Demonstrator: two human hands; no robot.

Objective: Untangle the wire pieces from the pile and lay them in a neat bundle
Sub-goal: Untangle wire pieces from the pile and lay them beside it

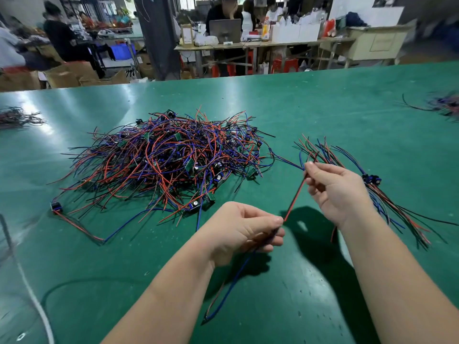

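- The pile (169, 165) of red, blue and black wire pieces sits heaped on the green counter (323, 100). Many pieces carry small plugs and green boards. It looks barely thinned, so I judge the task to be in its early part.
- Just right of the pile lies the bundle (371, 180). Its plugs are gathered at one spot and its loose ends fan out both ways, probably so each new piece can go down the same way round.
- Between the pile and the bundle, lifted off the counter, the wire piece (295, 194) is stretched between both hands. Its red lead runs taut, which would show up any strand crossing it.
- The right hand (340, 192), on the bundle's side of the pile, has its grip pinched on the upper end of the piece at the fingertips (309, 167).
- A blue strand (285, 160) runs from those fingertips back to the pile's right edge. I cannot tell whether it belongs to the held piece.
- The left hand (243, 229), on the near side of the pile, has its grip clenched on the lower part of the piece, thumb against fingers. A blue tail (233, 281) hangs from it toward the person.
- The next move likely calls for drawing the piece away from the pile, then laying it on the bundle. A hard pull could drag neighbours along.
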